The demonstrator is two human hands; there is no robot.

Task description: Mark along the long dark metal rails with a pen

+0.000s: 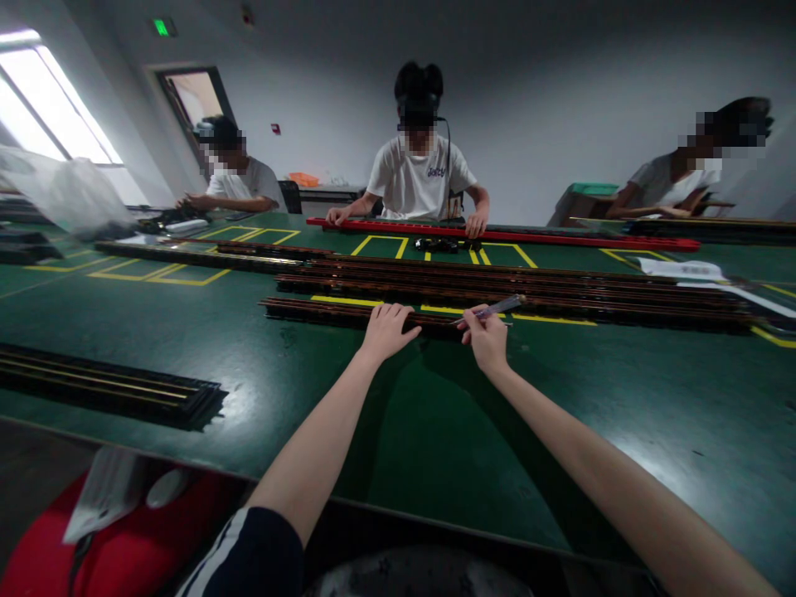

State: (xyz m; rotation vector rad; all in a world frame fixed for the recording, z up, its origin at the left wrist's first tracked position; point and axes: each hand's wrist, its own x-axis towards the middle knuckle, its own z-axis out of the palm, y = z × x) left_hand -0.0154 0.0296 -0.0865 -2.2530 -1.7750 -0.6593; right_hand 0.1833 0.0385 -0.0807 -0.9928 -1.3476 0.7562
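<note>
A long, narrow dark strip (323, 313) lies across the green table in front of me, its top edges coppery. My left hand (386, 333) rests on it, fingers stretched over it and thumb spread out to the right. To the right, my right hand (488, 340) is closed around a slim pen-like tool (501, 306) with a clear, purplish handle. The tool slants, and its thin tip points down and left at the strip. What exactly the tip touches is too small to tell.
Several similar strips (535, 286) lie just beyond, over yellow tape outlines. More dark strips (112, 381) lie at the near left. Across the green table (435, 448), a person (418, 178) handles a long red bar (560, 235). Two other people sit left and right.
</note>
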